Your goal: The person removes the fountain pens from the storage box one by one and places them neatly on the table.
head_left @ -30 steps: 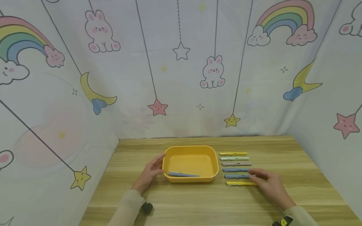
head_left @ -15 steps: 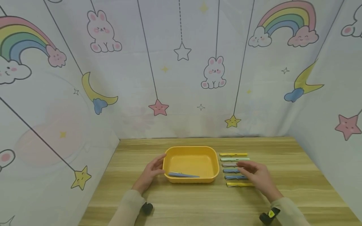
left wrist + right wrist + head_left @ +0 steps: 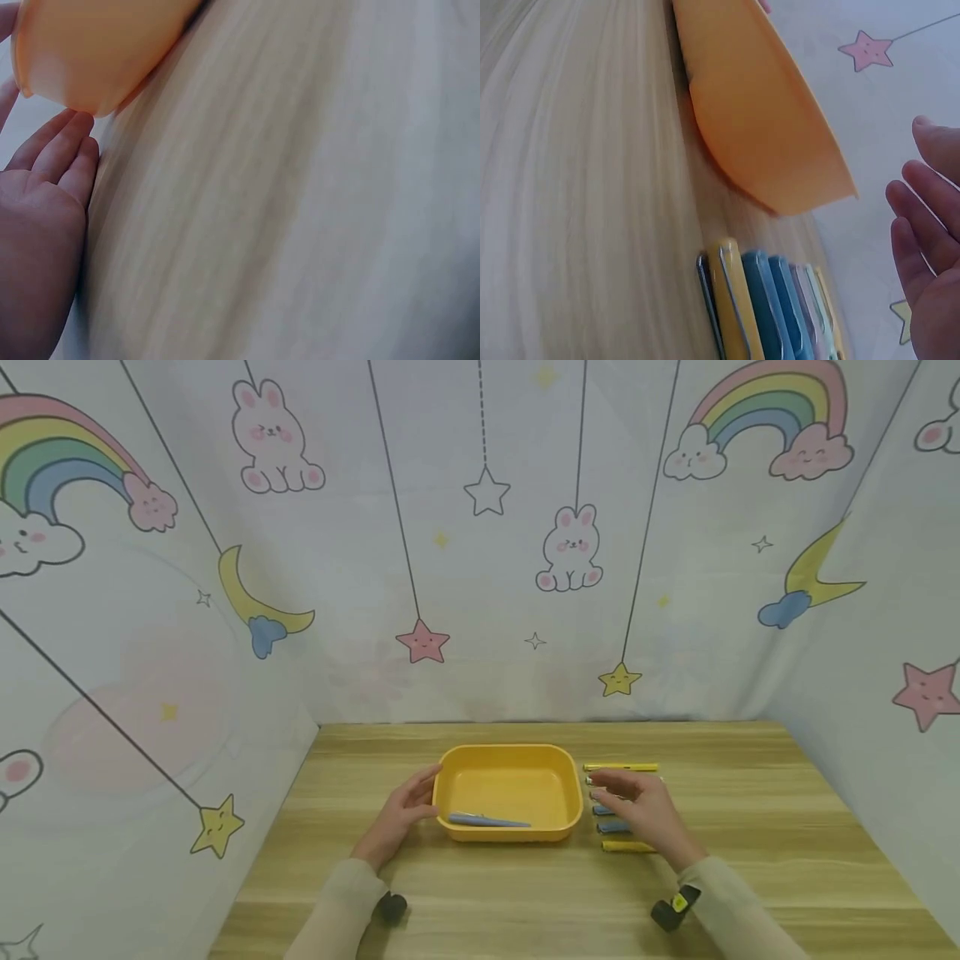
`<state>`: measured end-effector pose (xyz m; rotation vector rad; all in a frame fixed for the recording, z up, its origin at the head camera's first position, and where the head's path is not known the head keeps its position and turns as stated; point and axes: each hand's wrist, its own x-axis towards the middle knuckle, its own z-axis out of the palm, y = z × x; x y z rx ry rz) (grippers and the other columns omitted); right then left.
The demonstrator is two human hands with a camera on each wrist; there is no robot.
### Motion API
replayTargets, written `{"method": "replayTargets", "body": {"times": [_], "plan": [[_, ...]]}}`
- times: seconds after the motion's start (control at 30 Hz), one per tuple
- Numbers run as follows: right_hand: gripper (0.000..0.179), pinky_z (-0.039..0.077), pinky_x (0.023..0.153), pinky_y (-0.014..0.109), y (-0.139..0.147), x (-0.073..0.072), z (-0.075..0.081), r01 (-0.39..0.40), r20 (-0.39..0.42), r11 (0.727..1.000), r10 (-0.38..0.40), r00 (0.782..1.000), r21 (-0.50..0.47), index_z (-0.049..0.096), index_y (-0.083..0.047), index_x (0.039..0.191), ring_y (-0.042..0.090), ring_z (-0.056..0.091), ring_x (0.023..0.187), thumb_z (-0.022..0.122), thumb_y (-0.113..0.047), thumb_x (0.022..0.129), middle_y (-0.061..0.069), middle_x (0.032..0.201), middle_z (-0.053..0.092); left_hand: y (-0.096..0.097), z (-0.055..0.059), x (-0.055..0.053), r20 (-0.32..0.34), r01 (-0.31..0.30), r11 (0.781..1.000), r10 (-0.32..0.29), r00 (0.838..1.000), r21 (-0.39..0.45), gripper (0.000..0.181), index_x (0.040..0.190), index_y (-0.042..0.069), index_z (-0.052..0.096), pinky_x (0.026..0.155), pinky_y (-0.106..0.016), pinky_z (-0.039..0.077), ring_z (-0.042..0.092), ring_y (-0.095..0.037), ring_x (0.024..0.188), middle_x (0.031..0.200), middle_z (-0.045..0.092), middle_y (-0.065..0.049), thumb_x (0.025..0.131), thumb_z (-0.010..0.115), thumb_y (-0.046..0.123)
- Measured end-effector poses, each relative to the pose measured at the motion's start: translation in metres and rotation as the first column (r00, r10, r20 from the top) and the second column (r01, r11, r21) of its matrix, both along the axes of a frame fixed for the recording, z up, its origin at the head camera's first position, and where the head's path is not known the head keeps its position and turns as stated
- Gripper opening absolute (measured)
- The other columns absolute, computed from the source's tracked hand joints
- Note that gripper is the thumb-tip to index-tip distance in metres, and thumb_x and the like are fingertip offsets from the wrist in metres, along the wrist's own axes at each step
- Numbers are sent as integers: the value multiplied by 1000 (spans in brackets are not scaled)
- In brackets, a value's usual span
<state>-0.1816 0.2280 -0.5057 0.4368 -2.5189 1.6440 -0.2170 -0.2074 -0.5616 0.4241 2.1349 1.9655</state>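
My left hand (image 3: 400,817) rests against the left end of a yellow tray (image 3: 517,835), its fingers (image 3: 67,146) straight along the outer wall. Inside the tray, near its front wall, lies a blue pen (image 3: 487,821) with a metal clip. Over a row of capped pens, just right of the tray, hangs my right hand (image 3: 645,810), fingers loosely spread and holding nothing. In the right wrist view the row shows a yellow pen (image 3: 735,300), two blue pens and paler ones behind. The right hand partly hides several of the pens in the head view.
The tray and pens stand on a wood-grain table (image 3: 480,902). A pale curtain (image 3: 480,610) with rabbits, stars and rainbows encloses the back and sides. Dark wrist cameras (image 3: 392,907) sit on both forearms.
My right hand has moved left and away from me across the pen row, towards the tray. The left hand, tray and pens stay where they were.
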Motion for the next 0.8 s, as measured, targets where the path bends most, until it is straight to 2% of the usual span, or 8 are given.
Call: {"method": "replayTargets", "body": {"times": [0.1, 0.23, 0.33, 0.47, 0.63, 0.8], "plan": [[36, 59, 89, 24, -13, -4, 1, -22, 37, 999, 23, 999, -38, 73, -8, 131, 33, 71, 118, 76, -22, 98, 17, 128, 73, -1, 0, -1, 1, -5, 1000, 5, 1000, 1, 70, 161, 17, 44, 121, -43, 37, 43, -37, 150, 165, 41, -16, 97, 69, 5], [39, 60, 89, 26, -28, -10, 0, -49, 43, 997, 52, 998, -52, 72, -7, 132, 34, 70, 119, 76, -24, 98, 19, 130, 72, -1, 0, -1, 7, 3, 1000, -3, 1000, 12, 70, 161, 17, 43, 122, -48, 34, 41, -37, 151, 166, 40, -16, 97, 69, 4], [40, 60, 96, 34, -38, -15, 3, -78, 33, 996, 79, 996, -34, 71, -6, 133, 33, 70, 119, 76, -25, 98, 20, 131, 71, 0, 1, 0, 8, 11, 1000, -11, 1000, 16, 70, 161, 17, 43, 123, -49, 33, 41, -37, 151, 166, 40, -17, 97, 69, 3], [41, 54, 106, 47, -52, -20, 9, -111, 57, 994, 112, 992, -11, 71, -4, 133, 33, 67, 124, 76, -24, 98, 18, 134, 70, 1, 3, 1, -9, 24, 1000, -24, 1000, 17, 70, 162, 15, 41, 122, -50, 33, 40, -40, 151, 166, 38, -20, 98, 66, 2], [41, 56, 103, 44, -68, -28, 14, -168, 117, 986, 166, 979, 15, 70, -5, 135, 31, 68, 123, 76, -23, 98, 17, 135, 70, 1, 2, 0, 0, 13, 1000, -13, 1000, 7, 69, 162, 18, 42, 122, -47, 34, 41, -39, 150, 166, 40, -18, 99, 66, 2], [41, 59, 98, 41, -82, -33, 18, -260, 137, 961, 247, 959, 92, 68, -2, 137, 30, 70, 120, 74, -19, 100, 17, 133, 71, 0, -1, -1, 3, -4, 1000, 4, 1000, -8, 70, 161, 19, 43, 121, -46, 36, 43, -37, 149, 165, 41, -16, 98, 68, 4]]}}
